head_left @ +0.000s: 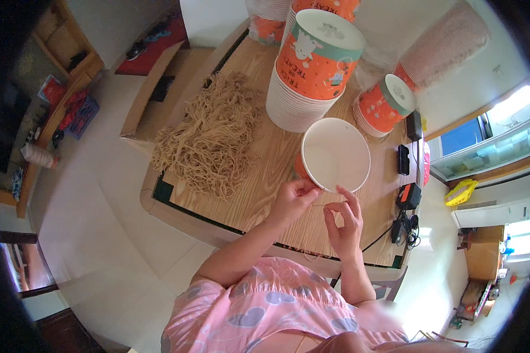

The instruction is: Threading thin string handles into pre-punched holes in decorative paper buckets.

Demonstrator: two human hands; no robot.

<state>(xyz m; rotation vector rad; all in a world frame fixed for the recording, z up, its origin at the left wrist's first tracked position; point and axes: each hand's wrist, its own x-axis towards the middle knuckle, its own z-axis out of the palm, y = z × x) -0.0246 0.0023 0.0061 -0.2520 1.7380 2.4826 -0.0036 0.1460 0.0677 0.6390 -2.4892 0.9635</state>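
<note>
A paper bucket (336, 154), white inside with orange outside, tips toward me at the near part of the table. My left hand (296, 199) is closed with thumb and fingers at its near rim, seemingly on a thin beige cord too. My right hand (345, 220) is closed in a pinch just right of it, one fingertip touching the rim. A faint strand of cord runs between both hands, and a loop of cord (312, 256) hangs by the table's near edge. What lies inside the left fingers is partly hidden. A heap of beige cords (209, 138) lies to the left.
Behind the bucket stands a tall upside-down stack of orange paper buckets (317, 73); a shorter stack (385, 106) is right of it. Plastic-wrapped cups (444, 44) lean at the back right. A black adapter with cables (407, 197) sits on the right edge. A cardboard box (150, 100) adjoins the left.
</note>
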